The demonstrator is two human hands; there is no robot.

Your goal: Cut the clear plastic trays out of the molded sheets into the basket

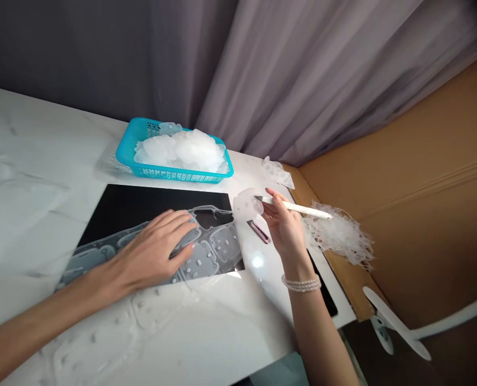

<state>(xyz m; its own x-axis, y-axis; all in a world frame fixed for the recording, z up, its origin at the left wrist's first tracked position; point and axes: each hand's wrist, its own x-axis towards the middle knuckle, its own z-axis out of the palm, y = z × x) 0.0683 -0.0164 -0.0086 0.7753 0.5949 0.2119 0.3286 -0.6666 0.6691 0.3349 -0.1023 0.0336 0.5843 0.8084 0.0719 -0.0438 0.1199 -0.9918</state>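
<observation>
My left hand [160,249] lies flat with its fingers stretched out, pressing on a translucent plastic sheet [226,244] with rounded outlined shapes. The sheet runs over a black mat [129,206] and onto the table toward me; one opening shows near its far edge. To the right, my right hand [284,225] is closed around a slim white pen-shaped tool [303,207] with a dark tip. A frosted rounded plastic piece [244,205] is also at its fingertips, raised beside the sheet. Part of the grip is hidden.
Behind the mat stands a blue basket [174,174] heaped with frosted pieces. A small dark pink tool [258,231] lies below the raised piece. Tangled clear scraps [343,236] pile up at the right by cardboard [403,187]. Another clear piece [277,172] lies near the curtain [262,80].
</observation>
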